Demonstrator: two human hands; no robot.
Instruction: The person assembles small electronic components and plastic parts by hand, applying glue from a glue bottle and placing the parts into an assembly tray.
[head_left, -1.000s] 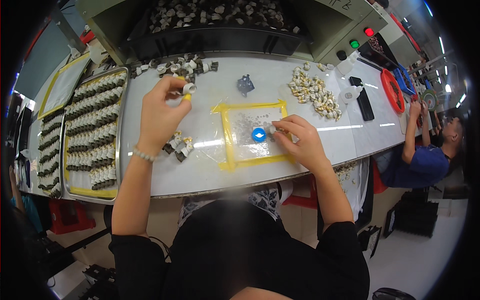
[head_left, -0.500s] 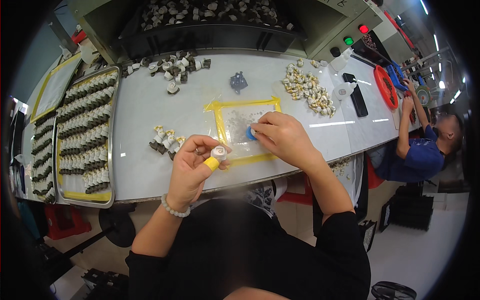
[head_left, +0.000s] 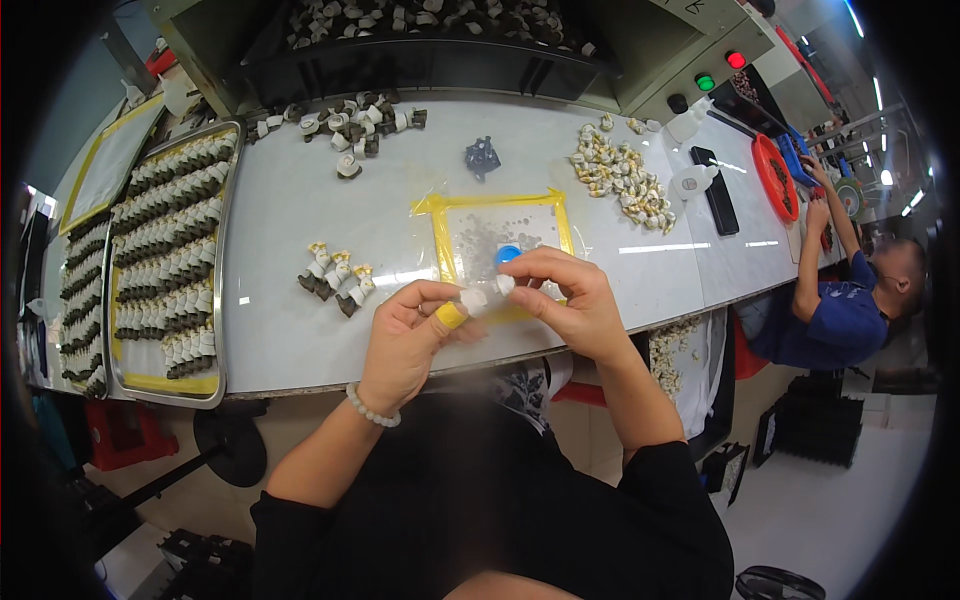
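Note:
My left hand [head_left: 400,340], with yellow wrap on its thumb, is closed on a small white figurine part [head_left: 472,302], blurred by motion. Just to its right, my right hand [head_left: 578,300] pinches a smaller white piece [head_left: 505,285] between thumb and fingertips. The two pieces are close together with a narrow gap. Beyond the right fingertips a round blue cap [head_left: 508,255] rests on a clear sheet edged with yellow tape [head_left: 442,240], spotted with grey marks. Several assembled figurines [head_left: 338,276], white with dark bases and yellowish tops, lie left of the sheet.
A metal tray [head_left: 228,270] of figurine rows stands at left. White and dark parts [head_left: 358,125] lie at the back; small white-and-yellow pieces [head_left: 622,178] pile at right, near white bottles [head_left: 694,181] and a black phone-like slab [head_left: 714,190]. A co-worker [head_left: 850,290] sits far right.
My right hand has left the blue cap and come down and left with a small white piece in its fingers. My left hand has moved right, bringing its part close to that piece.

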